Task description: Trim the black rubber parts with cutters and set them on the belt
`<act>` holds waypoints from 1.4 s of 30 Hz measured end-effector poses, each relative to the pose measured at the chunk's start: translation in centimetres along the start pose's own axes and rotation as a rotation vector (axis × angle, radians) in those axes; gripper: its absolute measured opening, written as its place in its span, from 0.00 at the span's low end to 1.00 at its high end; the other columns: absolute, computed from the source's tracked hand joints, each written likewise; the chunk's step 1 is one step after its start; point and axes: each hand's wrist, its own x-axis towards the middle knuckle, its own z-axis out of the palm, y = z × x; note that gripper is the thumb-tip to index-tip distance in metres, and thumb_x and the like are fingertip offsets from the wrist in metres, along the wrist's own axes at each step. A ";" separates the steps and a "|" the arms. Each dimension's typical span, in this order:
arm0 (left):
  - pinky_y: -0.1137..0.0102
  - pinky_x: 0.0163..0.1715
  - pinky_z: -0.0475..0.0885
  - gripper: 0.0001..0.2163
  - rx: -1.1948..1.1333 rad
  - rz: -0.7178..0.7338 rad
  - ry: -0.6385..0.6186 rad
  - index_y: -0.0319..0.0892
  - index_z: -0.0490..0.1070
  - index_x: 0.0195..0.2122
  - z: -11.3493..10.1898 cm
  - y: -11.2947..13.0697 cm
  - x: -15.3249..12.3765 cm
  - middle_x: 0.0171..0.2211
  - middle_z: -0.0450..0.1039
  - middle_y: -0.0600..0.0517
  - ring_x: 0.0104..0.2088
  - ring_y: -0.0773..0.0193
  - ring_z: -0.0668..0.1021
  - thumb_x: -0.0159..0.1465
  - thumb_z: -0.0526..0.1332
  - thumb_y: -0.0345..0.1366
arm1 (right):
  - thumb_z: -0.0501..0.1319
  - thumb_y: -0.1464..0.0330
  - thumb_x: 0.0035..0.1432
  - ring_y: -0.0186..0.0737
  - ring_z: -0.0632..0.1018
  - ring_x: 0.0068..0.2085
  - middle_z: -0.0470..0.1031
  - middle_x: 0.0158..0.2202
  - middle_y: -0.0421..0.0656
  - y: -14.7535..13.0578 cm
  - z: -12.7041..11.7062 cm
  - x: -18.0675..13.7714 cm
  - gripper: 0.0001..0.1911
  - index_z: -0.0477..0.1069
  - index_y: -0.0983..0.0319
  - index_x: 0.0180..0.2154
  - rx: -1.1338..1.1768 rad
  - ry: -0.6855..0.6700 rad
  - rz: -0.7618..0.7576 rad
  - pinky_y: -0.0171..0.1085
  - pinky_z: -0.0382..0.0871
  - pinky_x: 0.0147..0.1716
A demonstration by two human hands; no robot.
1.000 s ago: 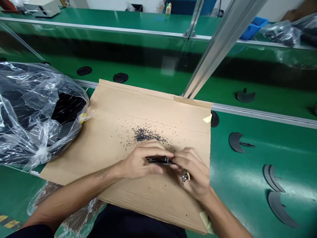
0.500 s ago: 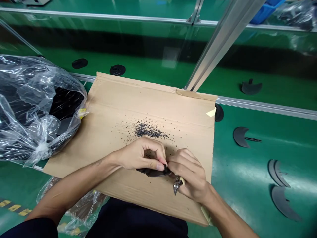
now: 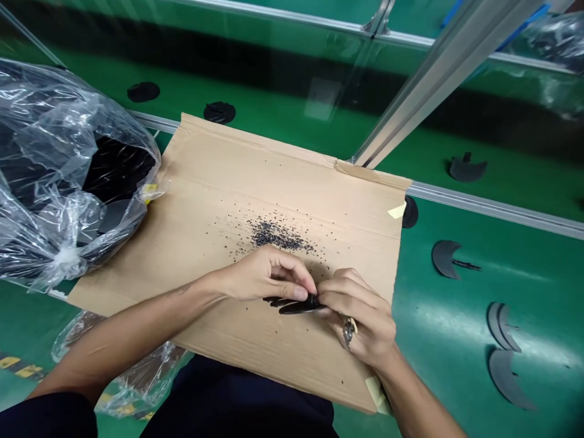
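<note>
Over the cardboard sheet (image 3: 219, 182), a thin black plastic part (image 3: 298, 308) is tilted nearly edge-on between my two hands. My left hand (image 3: 274, 277) pinches a raised bit of it between thumb and forefinger. Curled fingers of my right hand (image 3: 360, 307) press on its right end, right beside the left fingertips. A small shiny metal object (image 3: 349, 331) with a pale yellow bit pokes out below the right palm; the rest is hidden in the hand. Just beyond the hands lies a scatter of tiny black scraps (image 3: 278, 235).
A clear plastic bag (image 3: 50, 158) of black parts bulges on the left. Curved black pieces (image 3: 446, 258) lie on the green surface to the right, and round black pieces (image 3: 219, 112) sit at the back. A metal post (image 3: 410, 91) rises behind the cardboard.
The whole view has shifted slightly. The black part has tilted further edge-on, and my right hand has turned a little around its end. Both hands keep their grip.
</note>
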 end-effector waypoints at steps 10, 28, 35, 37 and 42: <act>0.73 0.33 0.73 0.06 0.180 0.099 -0.041 0.38 0.80 0.31 0.0 0.5 -0.4 0.29 0.79 0.50 0.30 0.68 0.79 0.61 0.71 0.36 | 0.59 0.74 0.65 0.37 0.74 0.31 0.77 0.31 0.42 -0.2 0.1 -0.1 0.05 0.73 0.60 0.38 0.003 -0.084 -0.072 0.41 0.67 0.33; 0.69 0.44 0.79 0.10 0.459 0.433 0.242 0.43 0.81 0.45 1.5 -0.1 -0.3 0.41 0.82 0.47 0.42 0.65 0.82 0.63 0.69 0.29 | 0.60 0.74 0.65 0.38 0.75 0.32 0.76 0.32 0.42 -0.3 -1.2 0.3 0.04 0.72 0.60 0.40 -0.102 0.113 0.185 0.39 0.68 0.30; 0.66 0.47 0.80 0.13 0.483 0.471 0.246 0.44 0.80 0.48 1.2 -0.8 -0.4 0.42 0.82 0.46 0.44 0.63 0.82 0.62 0.69 0.29 | 0.57 0.75 0.62 0.40 0.71 0.31 0.78 0.31 0.43 1.1 -1.0 -0.6 0.07 0.72 0.61 0.38 -0.524 -0.025 0.097 0.40 0.61 0.31; 0.65 0.47 0.80 0.14 0.492 0.479 0.226 0.44 0.80 0.49 1.2 -0.9 -0.5 0.42 0.82 0.46 0.44 0.62 0.82 0.62 0.69 0.29 | 0.56 0.76 0.62 0.40 0.70 0.31 0.77 0.31 0.43 1.2 -0.8 -0.7 0.08 0.72 0.61 0.38 -0.559 -0.029 0.085 0.40 0.60 0.31; 0.65 0.45 0.80 0.13 0.527 0.493 0.252 0.45 0.80 0.50 1.4 -1.1 -0.5 0.42 0.83 0.46 0.43 0.62 0.82 0.63 0.69 0.30 | 0.55 0.78 0.61 0.40 0.70 0.31 0.77 0.30 0.43 1.0 -0.7 -0.6 0.11 0.74 0.61 0.39 -0.646 -0.043 0.056 0.40 0.58 0.30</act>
